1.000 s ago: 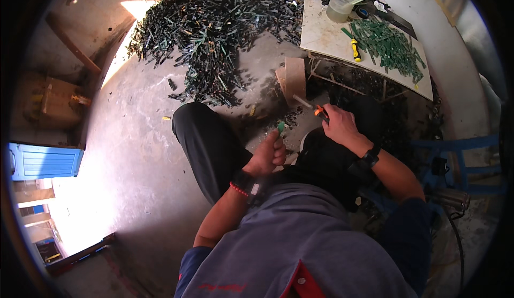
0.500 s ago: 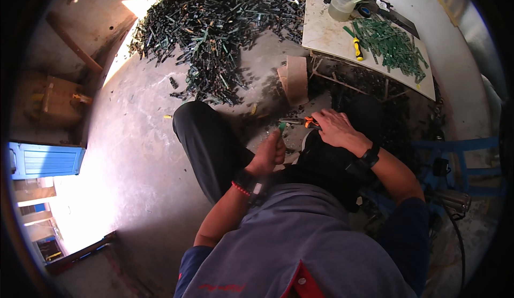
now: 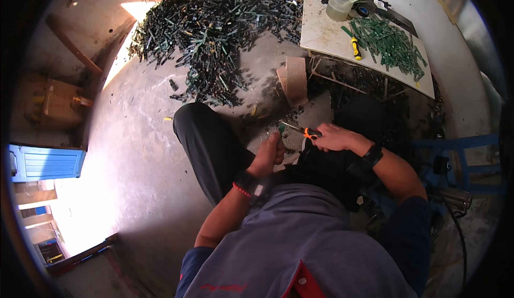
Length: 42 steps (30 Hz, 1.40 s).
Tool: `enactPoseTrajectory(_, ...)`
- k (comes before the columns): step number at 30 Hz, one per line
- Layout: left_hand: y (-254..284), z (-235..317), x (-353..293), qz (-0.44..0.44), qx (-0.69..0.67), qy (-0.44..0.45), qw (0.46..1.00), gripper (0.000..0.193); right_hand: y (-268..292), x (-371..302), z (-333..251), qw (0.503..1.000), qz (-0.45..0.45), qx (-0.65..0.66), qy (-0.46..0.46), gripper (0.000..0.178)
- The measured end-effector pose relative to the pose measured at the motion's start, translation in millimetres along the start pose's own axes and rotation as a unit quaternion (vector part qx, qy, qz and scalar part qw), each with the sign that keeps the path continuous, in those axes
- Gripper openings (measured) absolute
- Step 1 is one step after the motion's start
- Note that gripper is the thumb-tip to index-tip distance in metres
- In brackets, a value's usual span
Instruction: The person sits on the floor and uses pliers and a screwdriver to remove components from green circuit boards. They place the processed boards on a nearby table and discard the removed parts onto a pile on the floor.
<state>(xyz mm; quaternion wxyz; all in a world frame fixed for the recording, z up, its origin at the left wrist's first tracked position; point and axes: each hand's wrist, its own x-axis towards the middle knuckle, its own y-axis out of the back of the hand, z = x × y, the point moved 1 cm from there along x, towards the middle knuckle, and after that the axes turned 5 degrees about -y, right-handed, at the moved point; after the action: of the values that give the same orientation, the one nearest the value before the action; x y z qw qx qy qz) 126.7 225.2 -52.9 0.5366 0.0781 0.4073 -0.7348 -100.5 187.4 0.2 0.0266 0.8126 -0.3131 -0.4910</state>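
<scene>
Between my knees, my left hand (image 3: pixel 267 153) pinches a small green strip (image 3: pixel 281 129), its thumb pointing up along it. My right hand (image 3: pixel 337 138) is wrapped around the orange-and-black handles of a pair of pliers (image 3: pixel 297 129). The metal jaws reach left to just beside the top of the green strip; whether they touch it I cannot tell. My palm and fingers hide most of the handles.
A large heap of dark strips (image 3: pixel 214 36) covers the floor ahead. On the low white table (image 3: pixel 321 33) at the far right lie green strips (image 3: pixel 390 44), a yellow screwdriver (image 3: pixel 355 48) and a plastic tub (image 3: pixel 339 6). Brown cardboard (image 3: pixel 295 81) stands before it.
My right hand has turned and moved slightly down, tilting the pliers so the handles sit lower than the jaws. The left hand stays nearly in place with the green strip.
</scene>
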Motion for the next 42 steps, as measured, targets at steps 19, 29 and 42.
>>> enactPoseTrajectory(19,-6,8,-6,-0.054,-0.155,0.090,0.982,0.041,-11,-25,-12,0.717,0.497,-0.376,0.314,0.030)
enactPoseTrajectory(29,-6,8,-7,-0.010,-0.060,0.032,0.998,0.041,4,-16,-13,0.931,0.278,-0.236,0.010,0.032)
enactPoseTrajectory(42,0,3,-1,-0.023,-0.045,0.018,0.999,0.042,3,-11,-16,0.920,0.272,-0.282,0.035,0.033)
